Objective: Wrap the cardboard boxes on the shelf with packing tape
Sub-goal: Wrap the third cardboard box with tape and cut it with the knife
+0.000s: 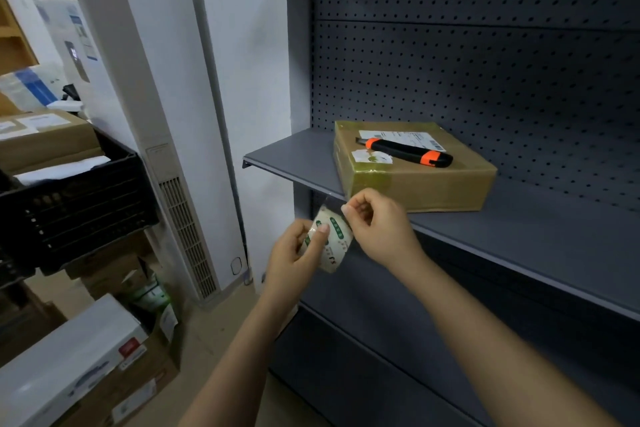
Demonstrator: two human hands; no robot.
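A flat cardboard box [433, 184] with a white shipping label lies on the grey shelf [519, 229], its left part covered in shiny tape. An orange and black utility knife [408, 151] rests on top of the box. Below the shelf's front edge my left hand [294, 253] grips a roll of clear packing tape [332, 243] with green print. My right hand [377, 222] pinches the loose end of the tape at the roll's upper side, with a short clear strip pulled up toward the shelf edge.
A dark perforated back panel [485, 62] closes the shelf behind the box. A white pillar [207, 114] stands to the left. Further left are a black crate [79, 191] and stacked cartons [104, 357] on the floor. A lower shelf level [381, 340] sits under my arms.
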